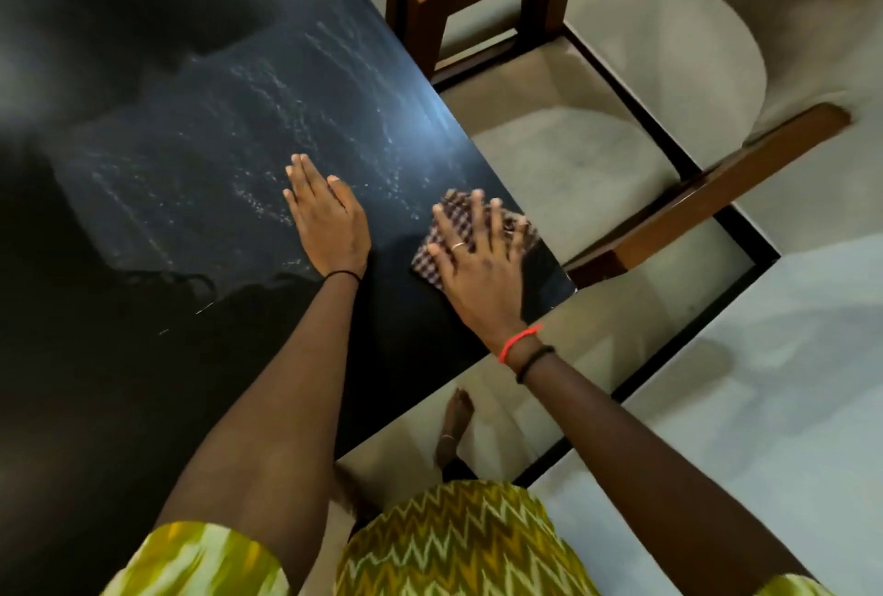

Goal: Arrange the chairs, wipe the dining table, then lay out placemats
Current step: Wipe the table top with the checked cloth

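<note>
Spread right hand (478,261) presses the cloth (426,261) at the tabletop (143,356) corner; streaks (267,84) lie leftward, beyond the flat left hand (327,220).

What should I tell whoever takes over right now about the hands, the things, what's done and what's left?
Left hand: flat on the dark dining table, fingers straight.
Right hand: presses the checked cloth flat near the table's corner.
Wooden chair: stands at the table's edge.
Done: wet wipe streaks cover part of the top.
Left: finish wiping; no placemats in view yet.
</note>
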